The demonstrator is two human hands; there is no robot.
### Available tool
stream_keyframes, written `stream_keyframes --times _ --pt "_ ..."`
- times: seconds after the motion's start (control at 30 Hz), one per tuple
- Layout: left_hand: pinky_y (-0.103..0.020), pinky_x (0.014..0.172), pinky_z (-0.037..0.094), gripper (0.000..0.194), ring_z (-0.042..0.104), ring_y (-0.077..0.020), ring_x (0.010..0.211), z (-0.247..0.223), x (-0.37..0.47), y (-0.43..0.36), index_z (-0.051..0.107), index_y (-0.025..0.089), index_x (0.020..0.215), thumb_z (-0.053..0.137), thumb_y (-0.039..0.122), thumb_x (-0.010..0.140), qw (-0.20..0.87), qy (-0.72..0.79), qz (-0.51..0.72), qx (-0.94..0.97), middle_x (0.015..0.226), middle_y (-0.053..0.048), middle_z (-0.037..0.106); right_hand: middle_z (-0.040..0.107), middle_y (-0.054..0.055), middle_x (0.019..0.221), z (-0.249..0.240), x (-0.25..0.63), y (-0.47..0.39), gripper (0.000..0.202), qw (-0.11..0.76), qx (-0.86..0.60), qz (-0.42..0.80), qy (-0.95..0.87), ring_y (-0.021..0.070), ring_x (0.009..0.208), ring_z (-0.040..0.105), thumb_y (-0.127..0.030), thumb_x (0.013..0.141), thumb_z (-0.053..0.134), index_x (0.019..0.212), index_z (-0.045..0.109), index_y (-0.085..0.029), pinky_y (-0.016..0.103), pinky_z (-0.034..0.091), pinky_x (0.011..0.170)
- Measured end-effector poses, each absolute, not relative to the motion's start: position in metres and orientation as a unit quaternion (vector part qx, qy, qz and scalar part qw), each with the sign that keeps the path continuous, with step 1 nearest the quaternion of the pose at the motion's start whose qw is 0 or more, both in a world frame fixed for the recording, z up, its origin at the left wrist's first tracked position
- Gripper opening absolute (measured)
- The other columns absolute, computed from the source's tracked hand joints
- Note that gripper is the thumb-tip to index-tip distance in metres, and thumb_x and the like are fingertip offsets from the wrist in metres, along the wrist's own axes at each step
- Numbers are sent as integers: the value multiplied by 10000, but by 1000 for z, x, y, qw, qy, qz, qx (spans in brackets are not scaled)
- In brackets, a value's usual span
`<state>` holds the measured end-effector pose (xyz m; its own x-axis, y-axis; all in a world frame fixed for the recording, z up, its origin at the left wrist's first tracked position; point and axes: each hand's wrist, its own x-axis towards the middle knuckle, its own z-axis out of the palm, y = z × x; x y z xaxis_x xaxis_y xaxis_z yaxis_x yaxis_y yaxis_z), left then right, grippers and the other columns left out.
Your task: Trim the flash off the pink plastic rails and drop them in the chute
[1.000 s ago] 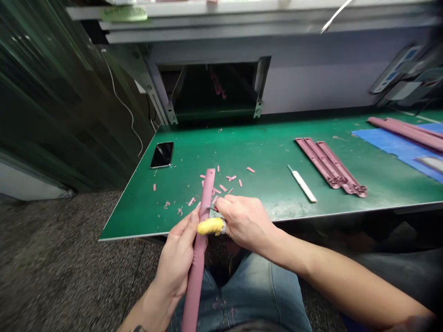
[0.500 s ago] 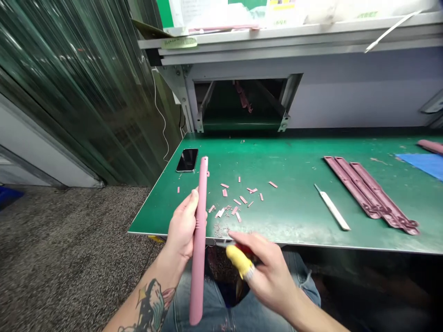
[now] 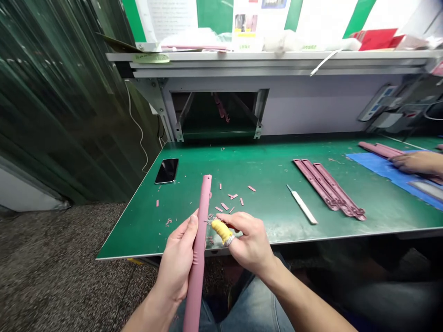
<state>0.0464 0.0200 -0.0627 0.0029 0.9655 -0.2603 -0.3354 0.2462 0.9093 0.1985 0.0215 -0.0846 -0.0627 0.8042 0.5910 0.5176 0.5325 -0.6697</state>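
Note:
A long pink plastic part (image 3: 198, 258) stands tilted over the table's front edge, with my left hand (image 3: 180, 258) wrapped round its middle. Beside its right edge is my right hand (image 3: 247, 240), fingers closed and the thumb in a yellow cover. What those fingers pinch is mostly hidden behind them. Small pink scraps (image 3: 224, 206) and fine shavings lie on the green table (image 3: 270, 166) just beyond my hands. To the right rests a white-handled knife (image 3: 302, 207), and past it several pink parts (image 3: 328, 189) lie side by side, hollow side up.
A black phone (image 3: 167, 170) lies at the table's left. At the far right another person's hand (image 3: 418, 162) touches pink parts on a blue sheet (image 3: 377, 168). Behind the table, a chute opening (image 3: 221, 113) sits under a shelf (image 3: 242, 56).
The view has swung right, bringing in the other person's hand. My right hand has moved up and closer to the pink part, which my left hand still holds.

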Motion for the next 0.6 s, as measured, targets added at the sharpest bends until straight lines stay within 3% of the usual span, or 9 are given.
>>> stream_keyframes --times 0.23,0.4,0.6 --pt "-175 356 274 451 332 -59 404 -66 54 3 662 188 1119 685 458 759 668 475 479 314 490 69 404 732 47 928 -63 224 55 228 572 -489 116 -648 166 796 651 -164 801 628 1002 728 -201 290 499 744" --pt "-163 373 261 320 306 -38 429 -60 55 -1 624 194 876 699 475 743 705 473 474 235 572 66 421 730 39 930 -66 225 45 264 588 -442 162 -657 154 790 651 -150 798 636 1044 713 -209 276 508 713" --pt "-154 357 241 344 284 -31 413 -50 61 -5 519 187 736 697 480 744 726 458 468 209 561 73 364 729 35 849 -73 214 33 230 578 -449 157 -663 136 703 617 -159 796 644 1008 726 -191 270 487 683"
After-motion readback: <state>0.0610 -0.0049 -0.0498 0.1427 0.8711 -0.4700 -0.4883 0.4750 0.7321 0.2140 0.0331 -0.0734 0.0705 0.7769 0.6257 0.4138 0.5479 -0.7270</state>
